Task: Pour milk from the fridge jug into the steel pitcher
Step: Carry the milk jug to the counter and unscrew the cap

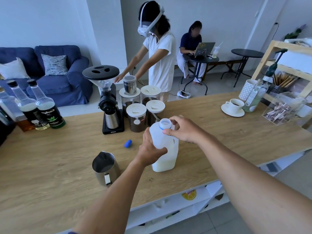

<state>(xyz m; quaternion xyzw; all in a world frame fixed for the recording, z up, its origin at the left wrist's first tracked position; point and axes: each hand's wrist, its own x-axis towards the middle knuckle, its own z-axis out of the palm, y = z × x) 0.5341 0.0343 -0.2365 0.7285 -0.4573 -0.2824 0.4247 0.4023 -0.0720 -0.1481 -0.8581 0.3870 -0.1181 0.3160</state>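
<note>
A translucent plastic milk jug [166,157] stands upright on the wooden counter [50,174], its mouth uncapped and a little milk showing at the bottom. My left hand [151,150] grips the jug's left side. My right hand [183,130] rests at the jug's neck and handle, fingers curled beside the opening. The blue cap [128,143] lies on the counter to the jug's left. The steel pitcher [105,168] stands upright left of the jug, close to my left forearm, its spout pointing away; its inside looks dark.
Behind the jug are a coffee grinder [108,102] and several lidded jars of coffee [136,117]. Syrup bottles [49,107] stand at the far left. A cup on a saucer [233,106] and a clear box sit at the right. A person stands across the counter.
</note>
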